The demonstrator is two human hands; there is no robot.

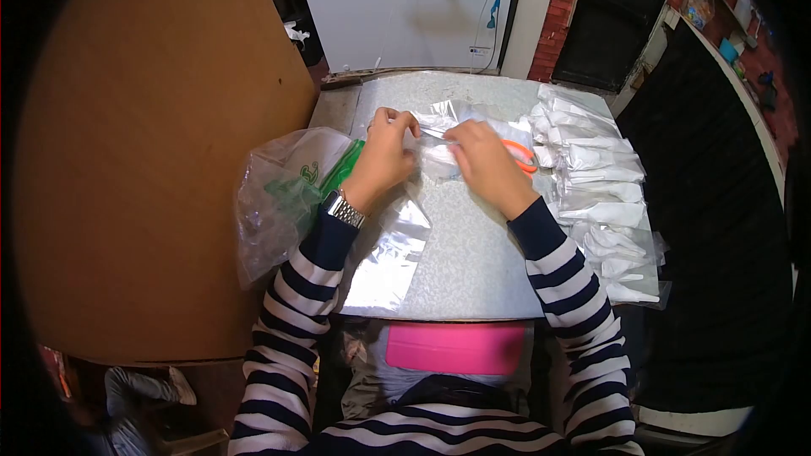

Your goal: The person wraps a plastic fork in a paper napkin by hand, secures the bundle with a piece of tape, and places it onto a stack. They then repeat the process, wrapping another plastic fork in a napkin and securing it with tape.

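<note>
My left hand [384,152], a metal-banded watch on its wrist, is closed with curled fingers at the left edge of a clear plastic bag [438,128]. Opposite it, my right hand [486,160] also has its fingers bent, pinching near the bag's right side. A white item [438,154] shows between the two hands; its kind is hard to make out. Just right of my right hand lie scissors with orange handles [521,152], their blades hidden. Flat clear plastic bags [384,266] lie on the table below my left hand.
Along the right edge of the table [473,279] run several clear packets with white contents [601,190]. A large clear bag with green print [283,211] hangs over the left edge. A brown board [160,152] stands left; a white refrigerator [397,17] is behind. Another person's leg [139,388] shows lower left.
</note>
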